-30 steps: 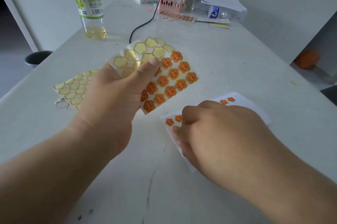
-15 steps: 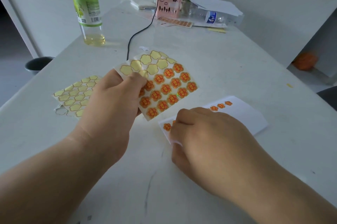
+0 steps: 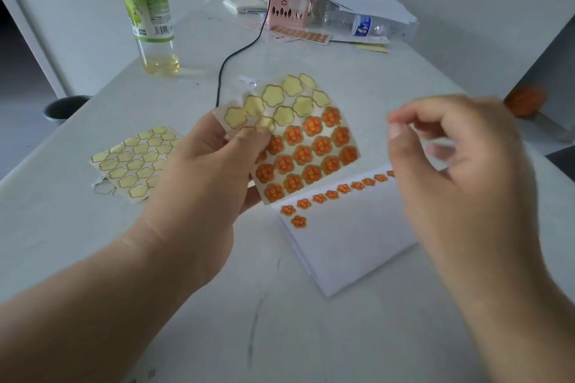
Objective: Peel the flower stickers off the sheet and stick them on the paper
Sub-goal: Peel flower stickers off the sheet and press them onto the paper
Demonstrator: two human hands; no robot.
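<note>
Orange sticker sheet (image 3: 306,146) in left hand (image 3: 199,183), right hand (image 3: 460,171) possibly empty

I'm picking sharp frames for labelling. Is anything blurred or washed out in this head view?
Head view: the right hand is motion-blurred, its fingertips smeared, so whether it pinches anything cannot be told; the left hand and the sticker sheet it holds are fairly sharp; light is dim and flat, with a mild sheen on the sheet; wide-angle bending shows at the edges.

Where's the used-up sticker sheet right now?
In the head view the used-up sticker sheet lies flat on the table, left of centre, just beyond the left hand and nearer than the bottle.
</note>
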